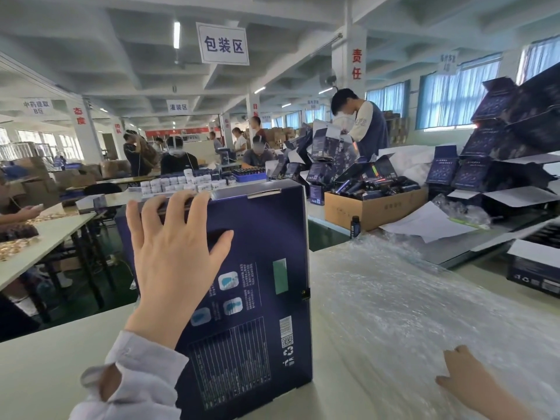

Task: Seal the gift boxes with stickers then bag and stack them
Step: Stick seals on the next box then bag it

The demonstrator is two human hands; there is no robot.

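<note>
Gift box (257,268) stands on end on the near white table (60,374), its printed face towards the camera and its far side close to the table's far-left edge. The left hand (169,253) grips it from above, fingers hooked over the top edge and thumb spread against the face. The right hand (466,380) lies on the heap of bubble-wrap bags (409,298) just right of the box; its finger and thumb are spread and it seems to pinch nothing, though part of it is out of frame. The chief risk is a topple: the box is tall and narrow, held by one hand at the top only, so a pull towards the bags could tip it or slide its foot along the smooth table, perhaps over that far-left edge. A small dark tab on the box's right edge (305,294) may be a seal sticker, too small to tell; if it is one, dragging that edge into a bag mouth could lift or crease it. The bags are thin and slippery and lie layered — one hand may pick up two at once, or fail to open a mouth, and forcing a box corner in could tear the film. A small dark bottle (355,225) stands at the far end of the heap; tugging the bags could knock it over.
</note>
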